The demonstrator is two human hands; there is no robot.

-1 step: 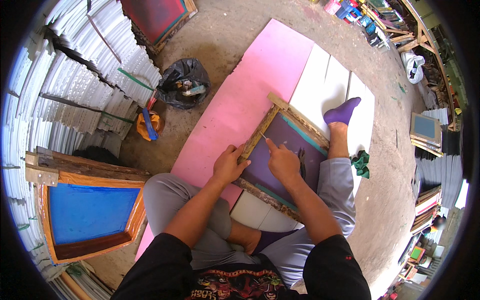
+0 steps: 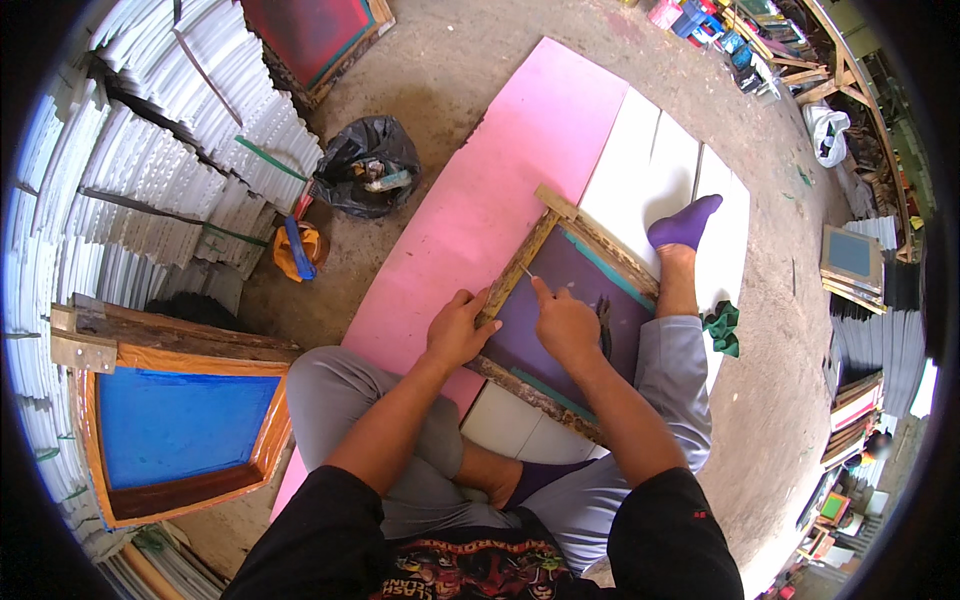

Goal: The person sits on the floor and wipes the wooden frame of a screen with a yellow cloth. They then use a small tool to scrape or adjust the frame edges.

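A wooden screen-printing frame (image 2: pixel 530 388) with purple mesh (image 2: pixel 560 345) lies across the boards between my legs. My left hand (image 2: pixel 458 328) is closed around its left wooden bar, thumb on the inner side. Over the mesh, my right hand (image 2: pixel 567 325) grips a slim tool with a thin metal shaft (image 2: pixel 528 271); its handle is hidden in my fist. My index finger stretches along it, and the tip meets the inner edge of the left bar. Beside my right hand, a dark tool that looks like pliers (image 2: pixel 604 312) rests on the mesh.
Pink board (image 2: pixel 500 160) and white boards (image 2: pixel 640 160) lie under the frame. At left stand a blue screen frame (image 2: pixel 185 420), an orange container (image 2: pixel 300 250), a black rubbish bag (image 2: pixel 368 165) and stacked white sheets (image 2: pixel 150 160). A green cloth (image 2: pixel 722 328) lies right of my leg.
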